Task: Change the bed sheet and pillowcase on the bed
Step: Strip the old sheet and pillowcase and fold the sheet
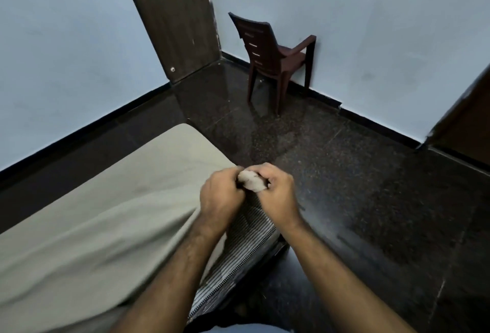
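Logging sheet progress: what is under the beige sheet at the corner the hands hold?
Under the lifted beige sheet, a striped mattress side shows. Both the left hand and right hand grip the bunched corner. The mattress top stays covered.

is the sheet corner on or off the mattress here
Off. Both the left hand and right hand grip the bunched corner of the grey-beige bed sheet, baring the striped mattress beneath.

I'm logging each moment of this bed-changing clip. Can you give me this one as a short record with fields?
setting: room corner, pale blue walls, dark speckled floor
bed: mattress under wrinkled beige bed sheet, black-and-white striped mattress side exposed at near corner
left hand: grips bunched sheet corner
right hand: grips same corner
other items: brown plastic armchair, dark wooden door
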### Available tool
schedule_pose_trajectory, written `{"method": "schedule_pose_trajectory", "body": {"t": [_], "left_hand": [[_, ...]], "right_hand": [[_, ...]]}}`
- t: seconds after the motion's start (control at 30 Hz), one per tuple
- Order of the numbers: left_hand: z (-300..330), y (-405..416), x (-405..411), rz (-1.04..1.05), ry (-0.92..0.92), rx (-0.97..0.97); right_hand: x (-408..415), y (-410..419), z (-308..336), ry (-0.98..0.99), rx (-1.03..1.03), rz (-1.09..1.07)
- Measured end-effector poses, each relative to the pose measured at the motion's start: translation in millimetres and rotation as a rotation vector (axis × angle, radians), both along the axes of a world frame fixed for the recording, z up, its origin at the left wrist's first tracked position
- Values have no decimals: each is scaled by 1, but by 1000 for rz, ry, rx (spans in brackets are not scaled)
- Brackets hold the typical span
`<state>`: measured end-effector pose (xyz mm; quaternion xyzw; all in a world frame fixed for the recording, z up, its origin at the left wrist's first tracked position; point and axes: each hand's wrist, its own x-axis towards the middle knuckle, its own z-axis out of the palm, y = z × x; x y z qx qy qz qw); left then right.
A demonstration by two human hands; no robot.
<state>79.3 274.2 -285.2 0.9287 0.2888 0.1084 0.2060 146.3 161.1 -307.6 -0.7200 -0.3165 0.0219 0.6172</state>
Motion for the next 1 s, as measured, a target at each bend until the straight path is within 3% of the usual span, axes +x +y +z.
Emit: {"method": "schedule_pose_trajectory", "body": {"t": [0.07, 0.17, 0.27, 0.37, 0.47, 0.53, 0.6, 0.67, 0.73, 0.83, 0.9, 1.0], "left_hand": [[7, 1, 14, 13, 93, 189], [16, -2, 41, -148, -53, 371], [18, -1, 73, -498, -228, 193], [13, 1, 91, -580, -232, -126], [6, 3, 100, -496, -366, -330], [5, 13, 110, -391, -432, -485], [2, 31, 121, -274, -360, -516], [-3, 50, 131, -228, -131, -457], [-5, 57, 139, -194, -70, -440], [-9, 62, 151, 78, -272, -464], [-3, 74, 161, 212, -289, -318], [16, 85, 173, 291, -162, 31]], "right_hand": [[10, -7, -19, -44, 5, 30], [41, -15, -58, 63, -129, -25], [79, -15, -102, 157, -442, -46], [117, -3, -137, 284, -456, -22], [133, 16, -87, 304, -494, 77], [151, 34, -69, 380, -385, 11], [164, 50, -46, 471, -193, -75], [174, 69, -20, 525, -14, -70], [180, 86, 11, 426, 44, 46], [180, 100, 46, 185, 67, 373], [191, 102, 42, 81, 51, 500], [220, 102, 13, 60, 83, 483]]}}
